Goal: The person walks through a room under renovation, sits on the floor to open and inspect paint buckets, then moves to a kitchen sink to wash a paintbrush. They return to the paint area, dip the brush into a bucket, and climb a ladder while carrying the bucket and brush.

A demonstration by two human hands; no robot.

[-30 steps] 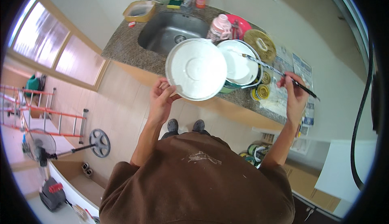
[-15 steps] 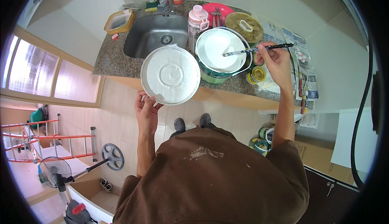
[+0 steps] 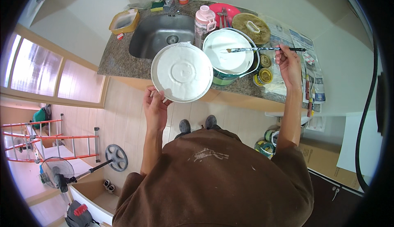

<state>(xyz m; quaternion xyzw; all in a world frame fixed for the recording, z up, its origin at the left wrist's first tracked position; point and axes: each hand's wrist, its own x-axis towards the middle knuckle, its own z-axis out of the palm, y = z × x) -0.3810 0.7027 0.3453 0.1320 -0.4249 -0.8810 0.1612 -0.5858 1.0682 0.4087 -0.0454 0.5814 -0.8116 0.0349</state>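
My left hand [image 3: 156, 106] grips the near rim of a round white bucket lid [image 3: 182, 72], its paint-coated face turned up. The lid is held off the front of the counter, its right edge beside the bucket. My right hand [image 3: 288, 65] pinches a long, thin paintbrush [image 3: 262, 49] with a dark, paint-specked handle. The brush lies nearly level over the green paint bucket [image 3: 223, 80], its bristles above the white paint [image 3: 223, 58]. Whether the tip touches the paint I cannot tell. Two small yellow tins [image 3: 262, 76] stand near my right hand.
A steel sink [image 3: 162, 32] is set into the granite counter [image 3: 115, 58]. Behind the bucket are a pink-topped bottle [image 3: 205, 17], a red plate [image 3: 230, 9] with cutlery and a stained round lid [image 3: 250, 28]. Newspaper [image 3: 301, 42] covers the right end. A fan [image 3: 57, 173] stands lower left.
The lid in my left hand has moved right, nearer the bucket. My right hand has shifted slightly right and down, and the brush lies more level now.
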